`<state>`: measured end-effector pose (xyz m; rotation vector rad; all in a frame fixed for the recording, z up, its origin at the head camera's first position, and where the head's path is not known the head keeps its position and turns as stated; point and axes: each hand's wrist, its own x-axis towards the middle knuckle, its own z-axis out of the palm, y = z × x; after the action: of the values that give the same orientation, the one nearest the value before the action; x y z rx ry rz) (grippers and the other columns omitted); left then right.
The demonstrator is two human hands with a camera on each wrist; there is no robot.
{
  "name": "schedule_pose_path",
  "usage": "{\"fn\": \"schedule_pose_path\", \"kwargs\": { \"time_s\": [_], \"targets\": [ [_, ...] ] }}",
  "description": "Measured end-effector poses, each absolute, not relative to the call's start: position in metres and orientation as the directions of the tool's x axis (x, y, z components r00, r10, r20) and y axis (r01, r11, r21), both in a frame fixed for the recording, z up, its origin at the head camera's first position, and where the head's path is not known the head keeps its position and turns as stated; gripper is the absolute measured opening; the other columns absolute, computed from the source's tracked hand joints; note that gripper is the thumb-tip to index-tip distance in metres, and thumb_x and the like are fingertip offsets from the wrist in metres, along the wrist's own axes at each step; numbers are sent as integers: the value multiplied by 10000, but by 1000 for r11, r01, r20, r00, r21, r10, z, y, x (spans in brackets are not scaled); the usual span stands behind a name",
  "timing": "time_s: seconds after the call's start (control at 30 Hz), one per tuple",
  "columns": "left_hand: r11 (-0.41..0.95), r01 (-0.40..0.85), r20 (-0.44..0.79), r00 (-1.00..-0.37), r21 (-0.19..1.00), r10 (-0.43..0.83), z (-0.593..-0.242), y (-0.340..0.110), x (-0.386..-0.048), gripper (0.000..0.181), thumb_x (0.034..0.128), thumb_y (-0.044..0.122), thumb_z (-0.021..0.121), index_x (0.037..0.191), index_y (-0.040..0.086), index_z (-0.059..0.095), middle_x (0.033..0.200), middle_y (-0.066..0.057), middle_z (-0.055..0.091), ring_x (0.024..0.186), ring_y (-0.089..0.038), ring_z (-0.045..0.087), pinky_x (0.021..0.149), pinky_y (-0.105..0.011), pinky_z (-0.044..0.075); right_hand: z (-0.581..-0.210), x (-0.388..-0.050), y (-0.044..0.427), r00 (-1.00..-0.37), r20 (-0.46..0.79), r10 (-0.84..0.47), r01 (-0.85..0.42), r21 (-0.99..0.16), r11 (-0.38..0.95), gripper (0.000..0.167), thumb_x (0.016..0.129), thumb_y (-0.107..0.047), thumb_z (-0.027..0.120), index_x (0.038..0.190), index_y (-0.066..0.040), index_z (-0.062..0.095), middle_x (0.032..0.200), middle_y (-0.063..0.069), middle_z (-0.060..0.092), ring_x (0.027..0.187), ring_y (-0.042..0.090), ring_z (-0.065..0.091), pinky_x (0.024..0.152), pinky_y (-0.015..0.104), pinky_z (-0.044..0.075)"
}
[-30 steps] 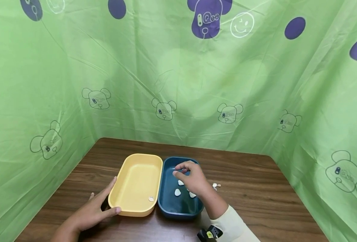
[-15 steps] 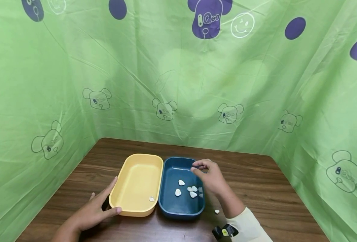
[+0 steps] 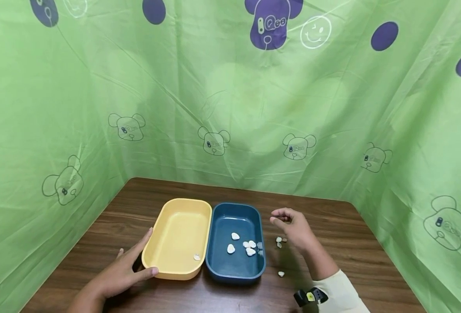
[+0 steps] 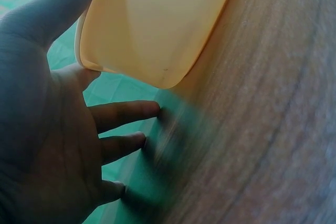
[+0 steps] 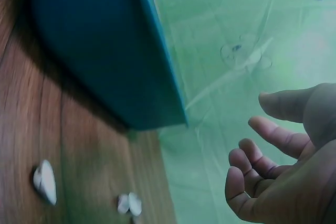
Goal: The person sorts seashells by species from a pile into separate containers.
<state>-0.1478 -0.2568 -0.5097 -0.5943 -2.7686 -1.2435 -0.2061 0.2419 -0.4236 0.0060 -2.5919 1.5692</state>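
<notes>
My left hand (image 3: 114, 276) rests against the near left corner of a yellow tray (image 3: 175, 234), thumb along the near side. In the left wrist view the other fingers of that hand (image 4: 58, 124) are extended below the tray (image 4: 157, 24). One pale pebble (image 3: 197, 257) lies in the yellow tray's near right corner. Beside it stands a dark blue tray (image 3: 230, 264) with several white pebbles (image 3: 231, 249) on its floor. My right hand (image 3: 293, 228) hovers right of the blue tray, fingers loosely bent. In the right wrist view, this hand (image 5: 294, 166) holds nothing.
Right of the blue tray, a small cluster of pebbles (image 3: 279, 240) lies on the wooden table (image 3: 332, 243), near the right hand. Nearer the front is a single white pebble (image 3: 281, 274). Green printed cloth (image 3: 230, 100) hangs around the table.
My right hand has moved rightward from above the blue tray to beyond its right side, uncovering the pebbles in the tray. The left hand has stayed at the yellow tray.
</notes>
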Motion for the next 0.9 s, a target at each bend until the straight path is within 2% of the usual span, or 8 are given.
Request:
{"fn": "schedule_pose_path", "kwargs": {
  "time_s": [0.27,0.53,0.8,0.9],
  "targets": [
    [612,365,200,-925,702,322,-509,-257,-149,1061,947,401,821,1775,228,180,1727,-314,356,1517,-656,362,1086,-982,83,-444,-215,259,-996,63,62,-28,-891,453,210,1021,-108,764,1187,22,761,1091,132,740,962,163,603,806,242,530],
    [609,378,214,-921,697,326,-511,-256,-149,1062,947,393,824,1775,303,165,1727,-310,362,1518,-648,368,1074,-987,92,-473,-226,285,-995,67,72,-25,-880,475,249,997,-101,789,1191,53,761,1064,91,770,918,90,639,779,211,535],
    [609,374,212,-922,700,323,-510,-256,-148,1068,945,391,823,1774,320,153,1729,-312,355,1511,-659,371,1076,-986,88,-491,-228,301,-998,64,0,-57,-885,462,309,995,-74,785,1261,78,742,1195,205,783,1000,85,688,841,191,555],
    [609,371,209,-924,701,322,-509,-256,-148,1069,945,393,821,1774,323,150,1731,-312,351,1510,-666,368,1078,-987,81,-497,-229,305,-998,51,-21,-55,-884,465,295,1006,-78,776,1269,55,754,1258,222,768,973,99,677,771,213,558]
  ]
}}
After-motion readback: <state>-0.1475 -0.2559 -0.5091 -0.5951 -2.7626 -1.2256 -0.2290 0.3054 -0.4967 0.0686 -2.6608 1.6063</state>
